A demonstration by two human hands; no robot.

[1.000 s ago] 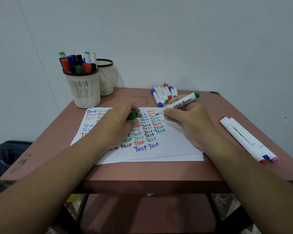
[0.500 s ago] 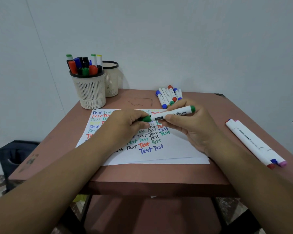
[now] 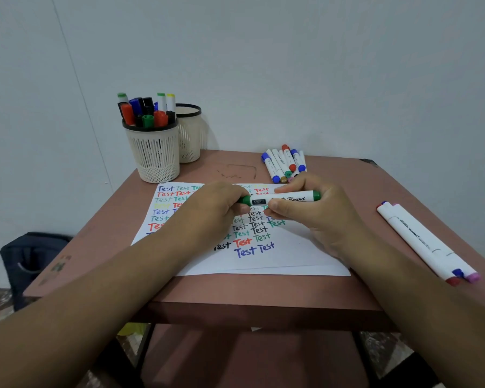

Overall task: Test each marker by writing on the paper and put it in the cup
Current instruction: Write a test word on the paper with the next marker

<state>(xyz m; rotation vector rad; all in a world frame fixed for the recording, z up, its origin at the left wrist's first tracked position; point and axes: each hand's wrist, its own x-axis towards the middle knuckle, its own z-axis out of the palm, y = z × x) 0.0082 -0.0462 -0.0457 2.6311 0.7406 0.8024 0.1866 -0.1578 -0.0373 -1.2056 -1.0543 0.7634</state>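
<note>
A white whiteboard marker with green ends [image 3: 280,199] lies level above the paper [image 3: 291,253], held between both hands. My left hand [image 3: 210,211] grips its green cap at the left end. My right hand [image 3: 314,217] holds the barrel with thumb and fingers. The paper carries several rows of the word "Test" in different colours. A cream mesh cup [image 3: 154,152] at the back left holds several markers.
A second mesh cup [image 3: 192,135] stands behind the first, and its contents are hidden. Several markers [image 3: 284,163] lie in a bunch at the table's back. Three long markers [image 3: 426,242] lie at the right edge. A dark bag [image 3: 31,261] sits on the floor to the left.
The cap in my left hand has gone onto the marker's tip. The marker has turned from slanted to level, and the hands have come together.
</note>
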